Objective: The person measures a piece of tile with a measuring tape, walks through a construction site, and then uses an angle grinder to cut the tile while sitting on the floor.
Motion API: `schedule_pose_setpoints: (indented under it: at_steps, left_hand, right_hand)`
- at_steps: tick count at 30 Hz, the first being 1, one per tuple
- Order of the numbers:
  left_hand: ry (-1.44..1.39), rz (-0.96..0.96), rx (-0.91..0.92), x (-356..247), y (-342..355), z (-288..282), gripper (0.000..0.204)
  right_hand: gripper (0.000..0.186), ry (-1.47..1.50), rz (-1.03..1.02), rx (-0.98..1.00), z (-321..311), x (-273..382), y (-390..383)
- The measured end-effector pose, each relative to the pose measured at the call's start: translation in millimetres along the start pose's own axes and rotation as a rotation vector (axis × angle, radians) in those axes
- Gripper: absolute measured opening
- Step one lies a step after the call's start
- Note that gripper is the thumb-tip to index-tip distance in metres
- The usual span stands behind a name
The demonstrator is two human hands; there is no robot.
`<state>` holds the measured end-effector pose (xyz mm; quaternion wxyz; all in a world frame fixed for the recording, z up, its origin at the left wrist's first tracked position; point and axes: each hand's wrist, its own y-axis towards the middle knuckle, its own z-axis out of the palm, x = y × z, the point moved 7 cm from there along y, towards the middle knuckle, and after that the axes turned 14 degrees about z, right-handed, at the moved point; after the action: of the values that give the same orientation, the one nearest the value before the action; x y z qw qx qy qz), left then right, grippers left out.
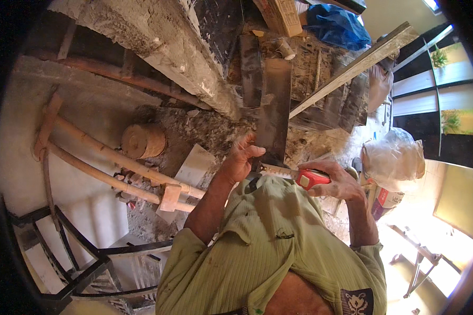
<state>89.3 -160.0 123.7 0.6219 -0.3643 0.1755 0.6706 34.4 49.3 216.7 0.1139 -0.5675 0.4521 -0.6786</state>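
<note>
A long dark board [274, 107] stretches away from my body, its near end just before my shirt. My left hand [242, 158] is closed at the board's left edge, thumb over its face; its other fingers are partly hidden. In my right hand [337, 179] sits a red tape measure [313, 179], fingers wrapped round its case. The pulled-out tape blade [279, 171] runs leftward from the case across the board's near end. Its tip lies close below my left hand; whether the fingers touch it I cannot make out.
A rough concrete beam [157, 44] slants at upper left. Wooden poles [108, 152] lean below it, beside a dusty cylindrical container [143, 140]. A pale timber [355, 68] slants at right, near blue plastic sheeting [337, 27]. A plastic-wrapped bundle [394, 160] stands farther right, black metal railing [94, 254] lower left.
</note>
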Motion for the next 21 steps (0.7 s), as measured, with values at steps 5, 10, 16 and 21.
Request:
schedule_pose_setpoints:
  at_steps: [5, 10, 16, 21]
  left_hand:
    - [-0.054, -0.051, 0.076, -2, -2, 11, 0.040]
    - [0.063, 0.020, 0.086, -4, -7, 5, 0.041]
    - [-0.001, -0.044, 0.103, 0, -11, 6, 0.040]
    - [-0.005, -0.035, 0.067, 2, -11, 6, 0.037]
  right_hand:
    - [0.067, -0.240, -0.075, -0.008, 12, 10, 5]
    - [0.070, -0.277, -0.057, -0.005, 19, 21, 8]
    - [0.072, -0.313, -0.061, -0.039, 18, 13, 11]
    - [0.071, -0.344, -0.087, -0.057, 17, 10, 13]
